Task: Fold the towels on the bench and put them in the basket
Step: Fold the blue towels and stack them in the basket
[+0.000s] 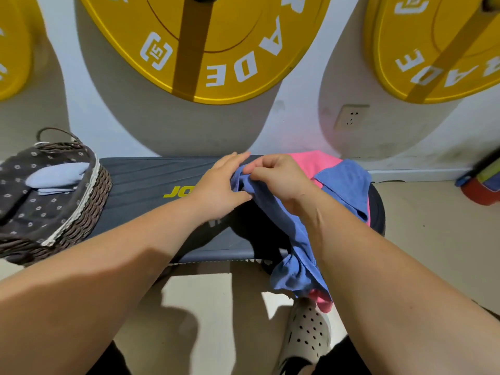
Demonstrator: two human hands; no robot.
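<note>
- Grip: my right hand [278,180] pinches a top edge of the blue towel [284,228] between thumb and fingers; my left hand [219,188] has its thumb pressed to the same bunched edge while its fingers lie spread and nearly flat, so I judge it to be feeling along the hem for a corner, not clamping
- Purpose of the hold: with both hands meeting at one edge, the cloth can be drawn apart into a straight line, which I take as the opening move of a fold
- Task object: the blue towel hangs from the pinch, trails under my right forearm and drops off the near edge of the bench [151,182], its lower end crumpled above the floor
- Remaining pile: a second blue towel [346,182] lies on a pink towel [308,161] at the right end of the bench, just beside my right hand; a pink end also shows below the hanging cloth
- Destination: the wicker basket [89,212] sits on the left end of the bench, well apart from the hands, with a pale blue folded towel [56,175] already inside on its dotted liner
- Arm pose: both forearms reach forward and converge over mid-bench, wrists close together, right wrist bent downward
- Stage, as I judge it: early, several towels unfolded
</note>
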